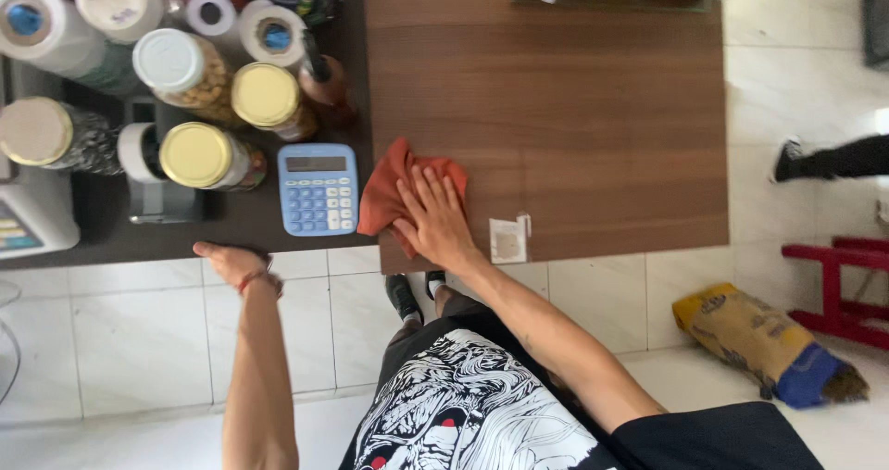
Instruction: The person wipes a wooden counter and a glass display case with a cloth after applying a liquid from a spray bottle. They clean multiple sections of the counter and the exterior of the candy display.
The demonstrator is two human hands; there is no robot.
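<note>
Here the right hand (433, 218) lies flat, fingers spread, pressed on an orange cloth (394, 190) that sits bunched on the brown wooden table (593, 109), close to its near edge. At three o'clock of that hand, just beside it, a small white paper tag (508, 240) rests at the table's rim. At nine o'clock of the cloth a blue calculator (318, 189) lies on the dark counter (250, 220). The left hand (231, 262) grips that counter's near edge, fingers curled over it, holding nothing else. Toward ten o'clock stand yellow-lidded jars (196, 155) and rolls of tape (270, 33)
</note>
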